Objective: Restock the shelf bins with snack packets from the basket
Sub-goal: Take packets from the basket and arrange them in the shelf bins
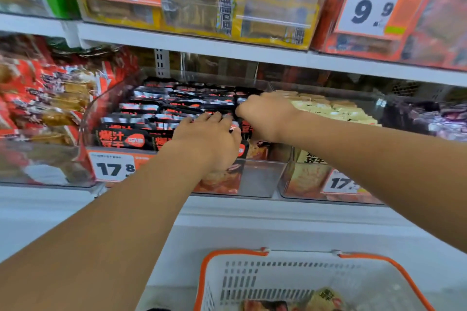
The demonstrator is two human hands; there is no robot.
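Note:
A clear plastic shelf bin [260,179] on the middle shelf holds rows of black-and-red snack packets [151,111]. Both my hands are inside it at its right end. My left hand [209,136] lies palm down with its fingers curled over the front packets. My right hand [265,116] reaches further back, fingers bent down among the packets near the bin's right wall; its fingertips are hidden. A white basket with an orange rim [204,275] stands below at the bottom edge, with a few packets [326,298] lying in it.
Left of the bin is a bin of red packets [43,98]; to the right, a bin of yellow packets [336,111], then purple ones [439,118]. Price tags [113,166] hang on the bin fronts. The upper shelf [202,45] carries yellow and red boxes close above my hands.

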